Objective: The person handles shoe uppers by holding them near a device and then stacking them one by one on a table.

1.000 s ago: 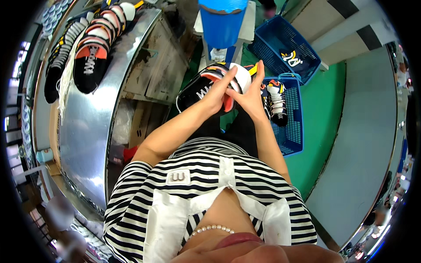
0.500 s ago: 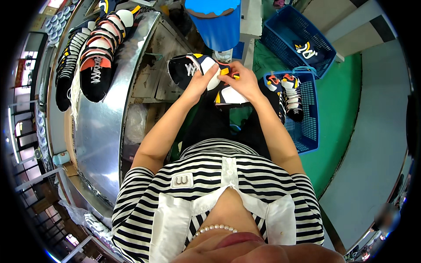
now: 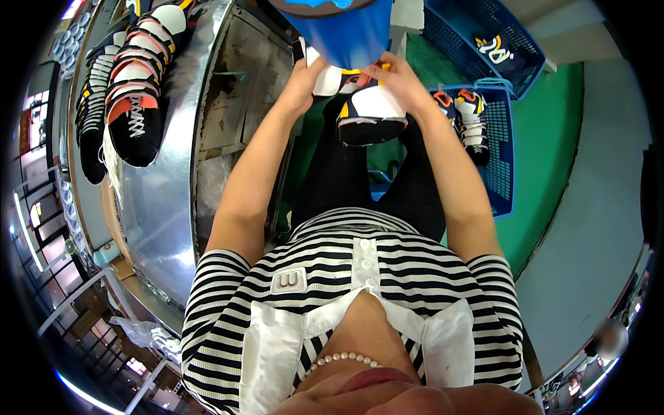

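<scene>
Two rows of shoe uppers (image 3: 136, 72) lie on the worktop (image 3: 166, 200), more in the basket (image 3: 501, 181); which are finished isn't clear. The left hand (image 3: 301, 87) and right hand (image 3: 399, 84) clasp white-and-navy uppers (image 3: 377, 104).

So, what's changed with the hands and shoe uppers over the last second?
The left hand and right hand moved forward and apart; the blue cylinder now partly hides the left-held shoe upper. A second shoe upper, black end toward the body, has come into view below the right hand. No release visible. Unchanged: the stacked shoe uppers on the metal table, those in the blue basket.
</scene>
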The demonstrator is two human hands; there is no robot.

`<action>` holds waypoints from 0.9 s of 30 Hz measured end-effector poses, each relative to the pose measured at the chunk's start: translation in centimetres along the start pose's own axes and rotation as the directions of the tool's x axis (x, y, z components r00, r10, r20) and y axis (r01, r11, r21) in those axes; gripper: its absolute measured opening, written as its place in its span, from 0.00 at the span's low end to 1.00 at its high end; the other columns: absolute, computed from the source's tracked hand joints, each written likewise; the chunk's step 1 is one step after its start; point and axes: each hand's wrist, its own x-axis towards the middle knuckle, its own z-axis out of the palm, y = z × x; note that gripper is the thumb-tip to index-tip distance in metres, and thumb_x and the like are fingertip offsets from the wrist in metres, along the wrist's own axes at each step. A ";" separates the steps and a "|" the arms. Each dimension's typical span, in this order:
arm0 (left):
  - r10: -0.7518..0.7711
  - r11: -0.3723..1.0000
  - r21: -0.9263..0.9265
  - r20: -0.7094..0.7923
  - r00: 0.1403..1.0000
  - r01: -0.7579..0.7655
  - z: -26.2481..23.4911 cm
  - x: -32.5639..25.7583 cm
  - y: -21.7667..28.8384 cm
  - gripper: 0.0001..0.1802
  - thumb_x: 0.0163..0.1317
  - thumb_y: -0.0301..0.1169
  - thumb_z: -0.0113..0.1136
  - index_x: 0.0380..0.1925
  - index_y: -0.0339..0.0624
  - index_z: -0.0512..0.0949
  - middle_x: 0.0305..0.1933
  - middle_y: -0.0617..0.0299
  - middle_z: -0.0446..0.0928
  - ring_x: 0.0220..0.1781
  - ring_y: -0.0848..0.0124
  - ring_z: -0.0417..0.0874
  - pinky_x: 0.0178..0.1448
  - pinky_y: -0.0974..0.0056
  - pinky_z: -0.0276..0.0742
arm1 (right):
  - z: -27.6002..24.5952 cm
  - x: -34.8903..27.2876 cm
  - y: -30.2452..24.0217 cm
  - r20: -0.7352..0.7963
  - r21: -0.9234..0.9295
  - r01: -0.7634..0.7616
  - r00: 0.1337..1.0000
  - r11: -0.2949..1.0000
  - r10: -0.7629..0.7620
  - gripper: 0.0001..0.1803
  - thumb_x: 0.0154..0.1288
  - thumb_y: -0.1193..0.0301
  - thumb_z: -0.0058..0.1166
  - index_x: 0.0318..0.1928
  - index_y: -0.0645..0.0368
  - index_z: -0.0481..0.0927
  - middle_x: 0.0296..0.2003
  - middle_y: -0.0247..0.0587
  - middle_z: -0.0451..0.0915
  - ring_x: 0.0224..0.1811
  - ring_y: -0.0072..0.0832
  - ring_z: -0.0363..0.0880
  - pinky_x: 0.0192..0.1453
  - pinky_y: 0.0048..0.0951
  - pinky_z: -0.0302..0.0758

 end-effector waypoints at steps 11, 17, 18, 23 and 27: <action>-0.286 0.622 -0.776 -0.100 0.953 0.105 -0.9 -3.1 1.0 0.25 0.70 0.46 0.40 0.47 0.31 0.70 0.43 0.47 0.76 0.44 0.56 0.79 0.48 0.52 0.76 | -3.8 -1.6 -1.2 -0.294 0.328 -0.070 0.940 0.942 0.172 0.11 0.61 0.68 0.55 0.39 0.62 0.75 0.31 0.38 0.77 0.33 0.23 0.76 0.38 0.23 0.74; -0.164 0.974 -0.182 -0.171 0.972 0.132 5.1 -14.3 -0.7 0.22 0.64 0.41 0.58 0.50 0.38 0.71 0.47 0.62 0.76 0.48 0.75 0.77 0.52 0.68 0.70 | 2.6 -4.9 1.8 -0.414 0.570 0.180 0.906 0.801 0.091 0.07 0.61 0.73 0.54 0.37 0.63 0.74 0.35 0.39 0.76 0.39 0.26 0.75 0.48 0.26 0.72; -0.112 0.980 -0.181 -0.150 0.982 0.084 5.8 -13.8 -0.4 0.21 0.62 0.38 0.60 0.50 0.38 0.71 0.47 0.63 0.76 0.48 0.75 0.76 0.52 0.69 0.70 | 5.4 -5.4 1.5 -0.370 0.529 0.174 0.928 0.830 0.041 0.08 0.63 0.72 0.54 0.38 0.64 0.75 0.35 0.37 0.76 0.39 0.23 0.74 0.47 0.25 0.71; 0.099 0.995 0.026 -0.117 0.988 -0.097 4.0 -10.5 1.2 0.17 0.53 0.27 0.66 0.43 0.38 0.76 0.39 0.65 0.79 0.38 0.76 0.79 0.41 0.71 0.73 | 6.0 -4.4 1.6 -0.350 0.257 0.147 0.935 0.955 -0.050 0.10 0.63 0.72 0.56 0.42 0.63 0.76 0.29 0.32 0.74 0.32 0.18 0.70 0.38 0.19 0.66; 0.218 0.952 0.242 -0.100 0.971 -0.189 1.7 -5.9 1.3 0.17 0.50 0.30 0.69 0.40 0.37 0.77 0.35 0.65 0.78 0.32 0.79 0.76 0.32 0.73 0.69 | 4.7 -1.8 3.0 -0.313 0.506 0.177 0.950 0.844 -0.012 0.06 0.63 0.74 0.56 0.36 0.62 0.74 0.31 0.37 0.76 0.28 0.20 0.76 0.33 0.19 0.74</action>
